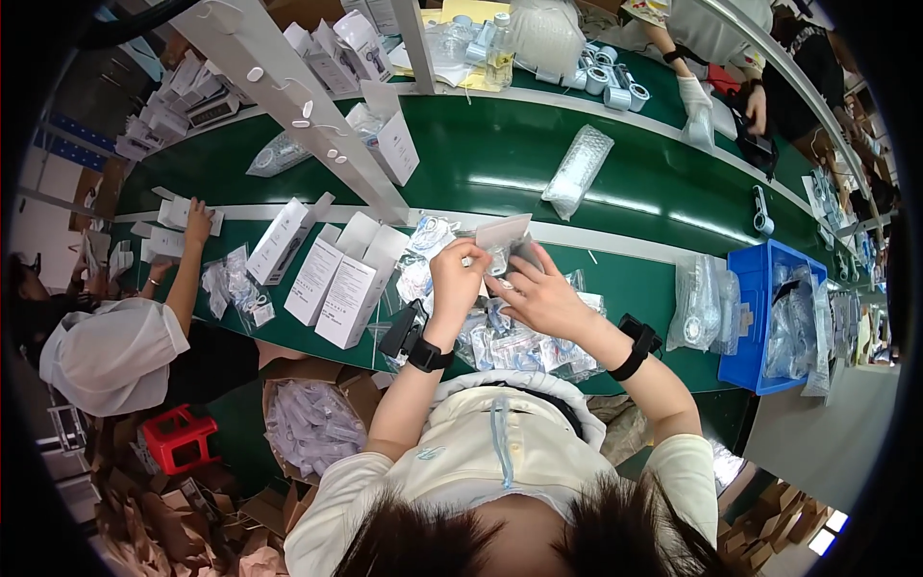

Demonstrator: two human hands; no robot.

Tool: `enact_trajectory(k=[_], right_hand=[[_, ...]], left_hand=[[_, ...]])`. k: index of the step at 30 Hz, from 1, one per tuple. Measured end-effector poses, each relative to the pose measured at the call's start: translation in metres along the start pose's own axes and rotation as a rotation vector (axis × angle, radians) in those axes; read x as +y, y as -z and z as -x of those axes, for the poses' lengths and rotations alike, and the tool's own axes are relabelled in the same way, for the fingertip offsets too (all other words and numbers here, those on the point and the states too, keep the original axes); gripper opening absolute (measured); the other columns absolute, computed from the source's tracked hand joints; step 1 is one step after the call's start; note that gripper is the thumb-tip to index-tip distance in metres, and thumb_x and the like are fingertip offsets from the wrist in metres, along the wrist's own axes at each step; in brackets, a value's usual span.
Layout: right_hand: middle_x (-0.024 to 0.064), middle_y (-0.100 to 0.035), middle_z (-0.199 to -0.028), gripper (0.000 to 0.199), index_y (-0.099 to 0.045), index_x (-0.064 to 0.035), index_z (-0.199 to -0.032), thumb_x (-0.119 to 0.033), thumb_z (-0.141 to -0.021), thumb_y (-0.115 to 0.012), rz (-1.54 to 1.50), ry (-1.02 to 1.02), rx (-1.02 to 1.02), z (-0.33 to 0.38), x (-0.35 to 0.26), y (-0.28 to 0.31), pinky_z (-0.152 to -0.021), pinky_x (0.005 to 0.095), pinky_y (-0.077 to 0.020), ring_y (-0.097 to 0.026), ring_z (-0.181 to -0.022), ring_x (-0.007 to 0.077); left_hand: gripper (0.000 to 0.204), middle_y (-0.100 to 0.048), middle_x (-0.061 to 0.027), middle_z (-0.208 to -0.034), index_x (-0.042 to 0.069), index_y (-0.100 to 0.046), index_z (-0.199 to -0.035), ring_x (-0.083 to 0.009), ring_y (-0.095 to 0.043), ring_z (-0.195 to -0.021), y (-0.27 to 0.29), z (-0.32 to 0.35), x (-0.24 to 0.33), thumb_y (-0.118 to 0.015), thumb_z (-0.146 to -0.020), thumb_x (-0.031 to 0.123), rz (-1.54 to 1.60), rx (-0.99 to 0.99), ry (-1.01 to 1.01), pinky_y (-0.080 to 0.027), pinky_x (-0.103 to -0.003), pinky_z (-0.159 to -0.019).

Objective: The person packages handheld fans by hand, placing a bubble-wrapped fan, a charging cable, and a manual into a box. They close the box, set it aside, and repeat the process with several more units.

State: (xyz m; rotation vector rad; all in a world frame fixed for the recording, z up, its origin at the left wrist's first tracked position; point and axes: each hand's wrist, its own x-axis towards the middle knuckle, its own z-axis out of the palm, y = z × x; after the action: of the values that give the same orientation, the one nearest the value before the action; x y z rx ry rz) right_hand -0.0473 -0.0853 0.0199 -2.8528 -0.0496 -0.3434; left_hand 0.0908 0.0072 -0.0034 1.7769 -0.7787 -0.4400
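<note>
Green counter point(500, 159): I log both hands raised over it, left hand point(457, 274) and right hand point(538, 293) pinching one small clear packet point(502, 240); bagged packets point(510, 341) heaped beneath, white boxes point(336, 284) open, unfilled.

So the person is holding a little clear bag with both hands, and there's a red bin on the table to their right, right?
Nearly. Both the left hand and the right hand do hold the small clear bag, but the bin at the person's right on the green table is blue, not red. The head view shows this.
</note>
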Motion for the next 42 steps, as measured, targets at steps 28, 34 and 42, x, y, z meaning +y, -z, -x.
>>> enact_trajectory(k=[28,34,42], right_hand=[[0.0159,-0.033,-0.127,0.092,-0.017,-0.004,-0.131,-0.002,-0.058,-0.074,-0.765,-0.85,1.279,0.02,0.17,-0.003,-0.097,0.035,-0.0316,-0.037,-0.116,0.0248],[0.0188,-0.026,-0.132,0.103,-0.004,-0.0045,-0.136,-0.013,-0.061,-0.075,-0.262,-1.019,1.138,0.048,0.236,-0.038,-0.099,0.0352,-0.0266,-0.029,-0.121,0.0285],[0.0141,-0.019,-0.139,0.092,0.001,-0.0129,-0.139,-0.035,-0.076,-0.063,-1.533,-0.578,0.69,0.048,0.027,-0.042,-0.102,0.0461,-0.0175,-0.02,-0.129,0.0274]], left_hand=[[0.094,-0.014,-0.0186,-0.139,0.009,-0.027,-0.132,-0.0387,-0.019,-0.124,0.134,0.031,-0.127,-0.077,-0.053,0.013,-1.201,-0.102,0.046,-0.018,-0.05,-0.1],[0.091,-0.019,-0.0184,-0.136,0.007,-0.028,-0.131,-0.0387,-0.023,-0.121,0.119,0.044,-0.085,-0.076,-0.054,0.011,-1.018,0.006,-0.072,-0.02,-0.051,-0.098],[0.086,-0.018,-0.0208,-0.131,0.004,-0.029,-0.13,-0.0372,-0.02,-0.122,0.01,0.066,0.027,-0.076,-0.059,0.016,-0.479,0.046,-0.251,-0.023,-0.045,-0.098]])
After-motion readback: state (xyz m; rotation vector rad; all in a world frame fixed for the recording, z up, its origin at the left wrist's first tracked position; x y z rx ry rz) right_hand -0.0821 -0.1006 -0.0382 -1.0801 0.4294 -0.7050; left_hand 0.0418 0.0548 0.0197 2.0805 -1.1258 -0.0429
